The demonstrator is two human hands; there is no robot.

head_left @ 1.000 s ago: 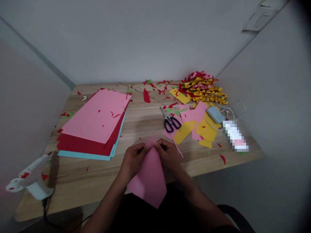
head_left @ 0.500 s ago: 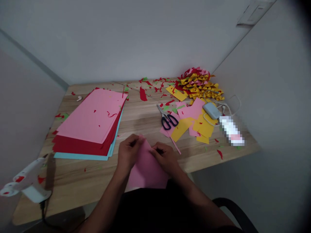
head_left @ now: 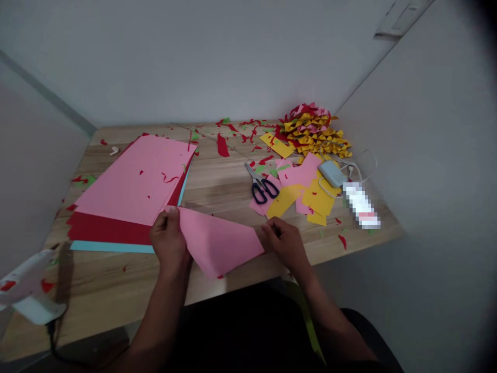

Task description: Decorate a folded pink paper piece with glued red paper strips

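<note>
The back wall (head_left: 186,62) closes off the far side of your table (head_left: 212,191). Bare wood gives you room between the paper stack (head_left: 124,186) on the left and the scissors on the right. The pink sheet (head_left: 217,241) lies toward you from that gap, its lowest corner just inside the front edge, its left end overlapping the stack's near corner in view.

Your left hand (head_left: 169,238) is closed, thumb against curled fingers, clamped on the sheet's left corner. Your right hand (head_left: 286,242) is half curled at the sheet's right edge; whether its fingertips touch the paper cannot be told. Your hands are well apart, the sheet between them.

You have one stack in three colours, pink over red over light blue; one frilled paper heap (head_left: 318,135), far right; one glue gun (head_left: 39,309), near left; one pair of scissors (head_left: 259,192); one earbud (head_left: 114,151); and red scraps (head_left: 222,145) too many to count.
</note>
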